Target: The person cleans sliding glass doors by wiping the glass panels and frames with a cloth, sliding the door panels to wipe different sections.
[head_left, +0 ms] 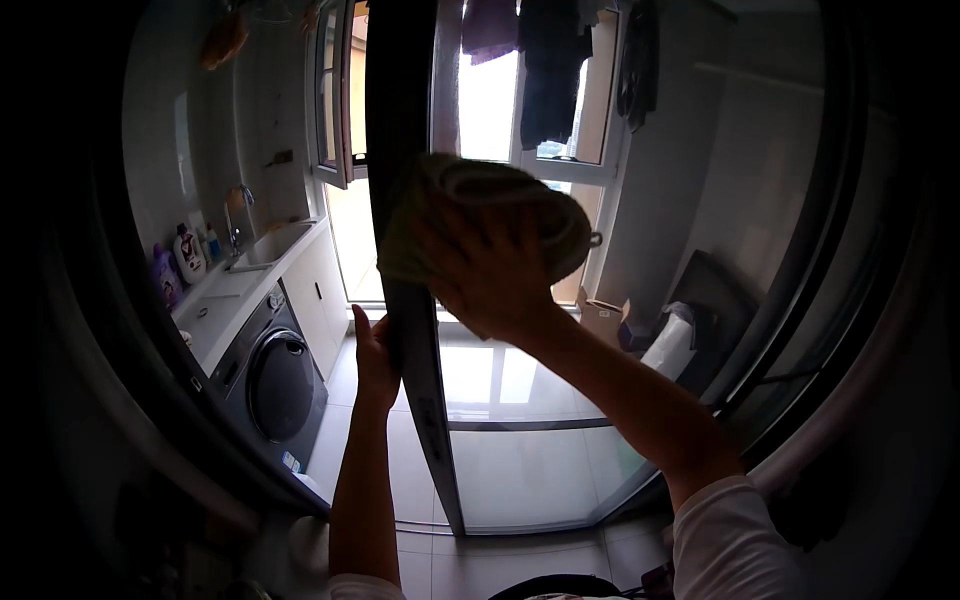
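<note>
A folded, greenish cloth [565, 225] lies under my right hand [490, 270], whose fingers spread over it and press it against the upper part of the glass door. It covers a stretch of the dark door frame [428, 390] and some of the glass beside it. Lower down, my left hand [374, 355] grips the frame's left edge, thumb pointing up; its other fingers are mostly hidden behind the frame. To the right of this upright, the door's glass pane [530, 470] reaches down almost to the floor.
Through the opening on the left stand a washing machine [280, 380], a counter with a sink [280, 242] and detergent bottles [188, 255]. Dark clothes [550, 75] hang by the window. Behind the glass at right are a cardboard box [602, 320] and a plastic-wrapped roll [670, 340].
</note>
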A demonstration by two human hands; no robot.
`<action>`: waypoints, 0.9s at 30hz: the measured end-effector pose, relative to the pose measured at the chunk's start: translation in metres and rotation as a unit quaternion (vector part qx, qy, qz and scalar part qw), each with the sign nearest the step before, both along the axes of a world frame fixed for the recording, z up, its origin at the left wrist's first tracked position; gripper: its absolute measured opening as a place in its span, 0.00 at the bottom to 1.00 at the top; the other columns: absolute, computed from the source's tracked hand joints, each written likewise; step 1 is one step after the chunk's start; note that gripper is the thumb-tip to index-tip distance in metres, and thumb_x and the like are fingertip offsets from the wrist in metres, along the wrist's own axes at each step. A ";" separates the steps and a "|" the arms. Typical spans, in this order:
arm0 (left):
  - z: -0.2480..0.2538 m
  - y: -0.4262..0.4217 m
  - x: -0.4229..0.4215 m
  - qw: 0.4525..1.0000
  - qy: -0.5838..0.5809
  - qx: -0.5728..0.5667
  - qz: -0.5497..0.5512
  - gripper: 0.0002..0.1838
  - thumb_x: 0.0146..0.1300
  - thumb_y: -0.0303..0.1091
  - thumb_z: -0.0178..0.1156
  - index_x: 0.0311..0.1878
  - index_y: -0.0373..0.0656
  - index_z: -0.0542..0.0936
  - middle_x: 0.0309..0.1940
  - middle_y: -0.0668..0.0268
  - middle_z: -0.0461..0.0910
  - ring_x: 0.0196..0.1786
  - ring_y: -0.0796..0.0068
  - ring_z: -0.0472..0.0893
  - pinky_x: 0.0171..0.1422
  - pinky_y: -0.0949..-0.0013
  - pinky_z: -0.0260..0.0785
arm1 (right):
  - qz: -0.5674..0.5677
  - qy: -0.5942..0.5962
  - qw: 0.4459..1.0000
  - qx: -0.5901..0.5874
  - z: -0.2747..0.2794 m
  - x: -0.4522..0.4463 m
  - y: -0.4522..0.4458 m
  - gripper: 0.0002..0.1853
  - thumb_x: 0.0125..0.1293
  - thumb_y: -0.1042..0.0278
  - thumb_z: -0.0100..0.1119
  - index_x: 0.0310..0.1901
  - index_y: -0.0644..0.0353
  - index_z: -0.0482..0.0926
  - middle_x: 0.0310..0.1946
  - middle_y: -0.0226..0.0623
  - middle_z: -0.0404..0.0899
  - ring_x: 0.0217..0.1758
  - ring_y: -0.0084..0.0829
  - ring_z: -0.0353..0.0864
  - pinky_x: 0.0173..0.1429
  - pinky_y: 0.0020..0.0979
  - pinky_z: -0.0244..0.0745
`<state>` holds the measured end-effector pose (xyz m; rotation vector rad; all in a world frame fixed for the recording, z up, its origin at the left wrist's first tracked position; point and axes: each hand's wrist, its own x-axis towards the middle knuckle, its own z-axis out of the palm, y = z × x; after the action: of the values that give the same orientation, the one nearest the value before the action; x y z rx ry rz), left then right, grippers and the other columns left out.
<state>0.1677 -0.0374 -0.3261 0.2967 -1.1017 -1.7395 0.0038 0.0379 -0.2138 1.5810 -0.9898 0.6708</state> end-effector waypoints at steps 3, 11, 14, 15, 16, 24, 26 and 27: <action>0.002 0.011 -0.003 0.999 0.033 0.034 0.015 0.45 0.63 0.69 0.26 0.55 0.35 0.71 0.46 0.62 0.78 0.48 0.72 0.76 0.56 0.72 0.66 | 0.032 -0.002 0.999 0.029 -0.076 0.004 0.013 0.27 0.54 0.53 0.57 0.59 0.34 0.69 0.56 0.30 0.66 0.58 0.35 0.64 0.58 0.49 0.58; -0.004 0.012 -0.009 0.998 0.056 -0.035 0.002 0.45 0.62 0.71 0.27 0.57 0.35 0.69 0.46 0.65 0.76 0.49 0.73 0.73 0.59 0.71 0.61 | 0.063 0.122 0.985 0.101 -0.078 -0.030 0.015 0.26 0.58 0.40 0.47 0.61 0.27 0.65 0.58 0.26 0.64 0.65 0.32 0.57 0.68 0.48 0.46; -0.016 0.001 -0.022 0.995 0.021 -0.002 0.100 0.46 0.61 0.72 0.27 0.57 0.36 0.70 0.46 0.67 0.76 0.49 0.74 0.72 0.58 0.74 0.60 | 0.016 0.109 0.992 0.056 0.033 -0.021 0.007 0.29 0.57 0.34 0.47 0.61 0.27 0.65 0.67 0.31 0.54 0.64 0.41 0.59 0.64 0.60 0.49; -0.016 0.001 -0.022 0.995 0.020 -0.001 0.100 0.46 0.61 0.72 0.27 0.57 0.36 0.70 0.46 0.67 0.76 0.49 0.74 0.72 0.58 0.74 0.60 | -0.003 0.121 0.993 0.012 0.073 -0.017 0.005 0.30 0.55 0.34 0.49 0.61 0.28 0.65 0.68 0.31 0.53 0.64 0.41 0.59 0.64 0.60 0.50; -0.015 0.002 -0.022 0.993 -0.011 -0.019 0.114 0.46 0.61 0.72 0.26 0.57 0.36 0.69 0.46 0.68 0.76 0.49 0.75 0.72 0.58 0.75 0.59 | -0.014 0.127 0.991 -0.038 0.110 -0.015 0.005 0.31 0.54 0.35 0.50 0.61 0.29 0.65 0.67 0.31 0.54 0.64 0.41 0.59 0.63 0.59 0.52; -0.020 0.000 -0.024 0.988 -0.040 -0.023 0.147 0.47 0.62 0.71 0.26 0.63 0.35 0.64 0.56 0.66 0.70 0.59 0.73 0.67 0.67 0.73 0.49 | -0.017 -0.018 0.991 -0.130 0.200 0.025 -0.007 0.33 0.61 0.45 0.48 0.67 0.47 0.57 0.67 0.45 0.53 0.69 0.55 0.50 0.66 0.60 0.45; -0.023 -0.002 -0.024 0.989 -0.022 -0.020 0.142 0.47 0.62 0.71 0.26 0.64 0.35 0.62 0.60 0.65 0.68 0.61 0.72 0.65 0.68 0.73 0.47 | 0.072 -0.029 0.990 -0.117 0.154 0.022 -0.035 0.32 0.61 0.37 0.45 0.63 0.44 0.64 0.67 0.39 0.55 0.67 0.48 0.53 0.62 0.63 0.43; -0.027 -0.005 -0.022 0.990 -0.025 -0.023 0.136 0.47 0.62 0.71 0.26 0.64 0.35 0.62 0.60 0.65 0.68 0.61 0.72 0.65 0.68 0.73 0.47 | 0.079 -0.026 0.987 -0.138 0.129 0.025 -0.031 0.33 0.59 0.37 0.46 0.64 0.44 0.63 0.67 0.41 0.53 0.68 0.48 0.52 0.63 0.63 0.43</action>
<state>0.1459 -0.0429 -0.3528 0.4432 -1.0808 -1.4693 0.0288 0.0070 -0.0849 1.4106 -0.7760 0.9236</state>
